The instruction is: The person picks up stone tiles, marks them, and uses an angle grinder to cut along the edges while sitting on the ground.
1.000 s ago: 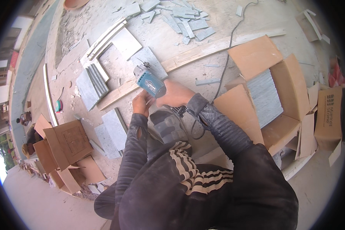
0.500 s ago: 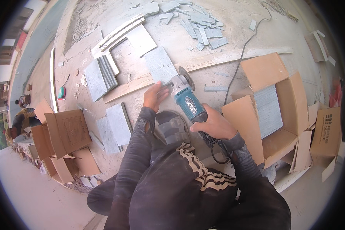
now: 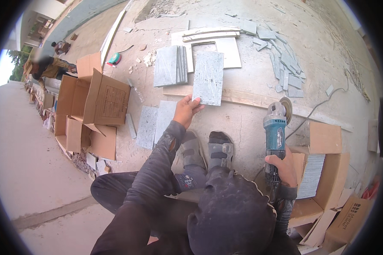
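My left hand [image 3: 186, 111] pinches the near left corner of a grey stone tile [image 3: 208, 78], thumb on top. The rectangular tile has pale scratch marks and lies over or just above a wooden plank [image 3: 238, 96]; I cannot tell whether it is lifted. Off to the right, my right hand [image 3: 285, 166] is wrapped round the body of a teal and black angle grinder [image 3: 275, 136]. Its disc [image 3: 287, 111] points away from me, apart from the tile. Whether the disc spins is unclear.
A tile stack [image 3: 168, 66] and a white board frame [image 3: 232, 55] lie beyond the plank. Broken tile pieces [image 3: 285, 63] pile up at far right. An open carton of tiles [image 3: 338, 174] stands right, other cartons [image 3: 108, 100] left. A cord [image 3: 315, 109] trails at right. People [image 3: 47, 68] are far left.
The grinder has moved right, away from the tile. My left hand, near the tile's edge before, now grips its corner. The view has turned left.
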Tool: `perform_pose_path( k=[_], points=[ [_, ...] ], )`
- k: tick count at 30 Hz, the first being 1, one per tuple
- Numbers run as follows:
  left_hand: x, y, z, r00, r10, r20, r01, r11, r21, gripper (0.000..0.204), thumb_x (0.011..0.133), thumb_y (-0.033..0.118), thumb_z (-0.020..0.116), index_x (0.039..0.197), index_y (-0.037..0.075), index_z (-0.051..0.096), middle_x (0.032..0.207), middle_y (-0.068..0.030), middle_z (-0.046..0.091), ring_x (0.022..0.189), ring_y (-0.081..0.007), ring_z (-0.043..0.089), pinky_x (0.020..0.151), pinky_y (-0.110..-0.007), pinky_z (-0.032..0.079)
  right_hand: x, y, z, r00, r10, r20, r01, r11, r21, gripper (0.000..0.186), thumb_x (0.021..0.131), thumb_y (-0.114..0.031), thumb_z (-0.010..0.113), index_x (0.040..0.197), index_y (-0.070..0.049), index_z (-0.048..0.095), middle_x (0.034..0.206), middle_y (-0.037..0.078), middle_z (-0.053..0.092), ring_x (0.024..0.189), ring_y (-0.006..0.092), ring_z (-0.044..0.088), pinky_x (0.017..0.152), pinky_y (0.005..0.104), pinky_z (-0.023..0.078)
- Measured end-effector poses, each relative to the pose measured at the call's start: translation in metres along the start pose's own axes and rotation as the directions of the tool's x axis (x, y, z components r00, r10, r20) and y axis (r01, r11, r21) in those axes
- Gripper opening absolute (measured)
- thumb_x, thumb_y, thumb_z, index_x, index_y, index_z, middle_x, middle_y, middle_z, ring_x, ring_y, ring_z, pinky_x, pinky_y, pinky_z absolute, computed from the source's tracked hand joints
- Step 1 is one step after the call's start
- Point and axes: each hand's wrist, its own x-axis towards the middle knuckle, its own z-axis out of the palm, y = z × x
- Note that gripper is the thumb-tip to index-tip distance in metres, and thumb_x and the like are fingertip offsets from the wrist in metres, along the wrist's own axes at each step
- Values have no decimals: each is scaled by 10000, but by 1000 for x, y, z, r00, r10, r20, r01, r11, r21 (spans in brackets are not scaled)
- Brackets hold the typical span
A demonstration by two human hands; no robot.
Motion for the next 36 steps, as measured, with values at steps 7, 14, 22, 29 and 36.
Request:
perform_pose_path(
  k=[7,14,22,29,36],
  points=[
    [20,58,-119,957,48,-285,-38,998,41,296,969,93,561,1228,-47,528,1135,-102,616,1002,-172,623,894,-292,561,8,-2,25,996,-12,90,15,999,-36,422,720,-118,709,1079,-6,518,806,51,565,629,135,560,568,278,468],
    [51,79,-132,946,36,-322,28,981,191,305,962,100,582,1211,-72,551,1054,-104,644,913,-171,650,857,-274,568,13,-7,29,994,-13,106,21,996,-81,391,717,-138,715,1043,-12,541,811,44,563,662,135,550,603,284,463],
    [64,86,-147,819,444,-363,165,424,891,393,789,336,773,1024,24,726,923,-169,721,899,-248,685,805,-354,516,18,-18,43,992,-16,121,27,996,-85,370,715,-136,710,1024,-15,545,779,42,567,640,138,559,586,287,469],
    [27,57,-159,772,437,-461,211,508,835,382,812,348,731,1070,67,719,1032,-160,692,979,-293,651,871,-377,489,28,-12,43,992,13,128,-4,997,-73,382,731,-145,705,1044,-1,543,783,57,578,617,158,602,559,275,489],
    [-106,-41,-183,678,338,-653,573,313,757,813,716,403,802,1390,98,463,1384,-191,424,1303,-369,400,1052,-455,386,32,-12,42,992,57,113,-49,996,-72,409,727,-168,709,1053,8,536,800,76,577,617,177,616,560,287,498]
  ],
)
